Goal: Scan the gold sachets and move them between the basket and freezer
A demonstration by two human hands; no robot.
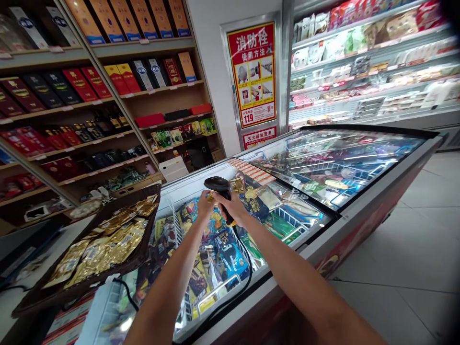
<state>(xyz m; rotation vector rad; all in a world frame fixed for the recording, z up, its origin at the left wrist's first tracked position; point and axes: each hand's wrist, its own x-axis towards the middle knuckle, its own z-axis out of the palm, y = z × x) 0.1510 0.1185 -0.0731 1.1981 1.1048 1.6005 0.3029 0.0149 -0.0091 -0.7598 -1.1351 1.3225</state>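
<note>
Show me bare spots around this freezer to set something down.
Floor tiles right of the freezer show bare; its glass lid beyond the black bar looks free. Crowded: under the scanner in the right hand, where bags fill the freezer, and the brown basket of gold packets.

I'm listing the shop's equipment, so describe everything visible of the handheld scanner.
The handheld scanner has a smooth, rounded black head, seemingly plastic, and a dark grip with orange-yellow near its lower end. It is held head uppermost above the freezer; the right hand wraps the grip, hiding much of it. A black cord hangs from the grip's base and curves down. The left hand is close beside it; whether it touches is unclear.
</note>
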